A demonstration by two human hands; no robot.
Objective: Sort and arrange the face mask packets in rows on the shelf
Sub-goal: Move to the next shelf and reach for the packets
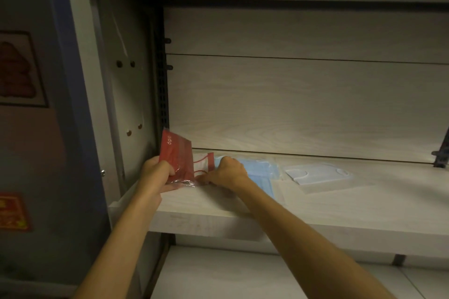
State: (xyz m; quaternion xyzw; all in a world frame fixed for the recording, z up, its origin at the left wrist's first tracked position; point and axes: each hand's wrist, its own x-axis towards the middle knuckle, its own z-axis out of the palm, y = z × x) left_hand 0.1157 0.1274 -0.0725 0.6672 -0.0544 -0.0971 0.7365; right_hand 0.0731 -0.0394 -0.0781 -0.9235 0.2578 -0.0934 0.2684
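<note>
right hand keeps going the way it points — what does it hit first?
Probably the red-and-white packet lying flat just past the right hand, which points left and toward the back. Next comes the tilted red packet held by the left hand. Depth is unclear.

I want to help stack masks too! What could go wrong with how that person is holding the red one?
The left hand holds the red packet tilted up by its lower end, so the slippery wrapper might slide out. The right hand rests on the blue packet and could push it crooked, toward the white packet. Both hands work near the shelf front, so a packet could drop off.
</note>
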